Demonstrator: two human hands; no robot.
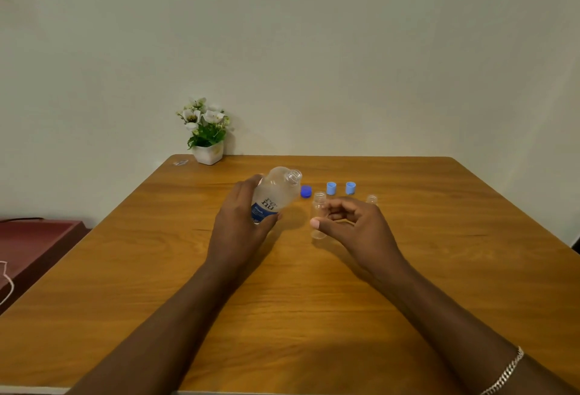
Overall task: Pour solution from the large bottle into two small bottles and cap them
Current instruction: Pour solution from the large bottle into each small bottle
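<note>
So your left hand (238, 222) is wrapped around the big frosted plastic bottle with the blue label (276, 192). It's uncapped and tilted: base down in your palm, long axis slanting up and to the right, open neck aimed away from you. Just right of it, your right hand (361, 225) pinches a small clear plastic bottle (319, 206), upright with its mouth up; can't tell if it's touching the wooden table (282, 316). A second small clear bottle (372, 199) peeks out behind your right knuckles. A dark blue round cap (306, 191) and two light blue caps (331, 188) (350, 188) sit in a row farther back.
</note>
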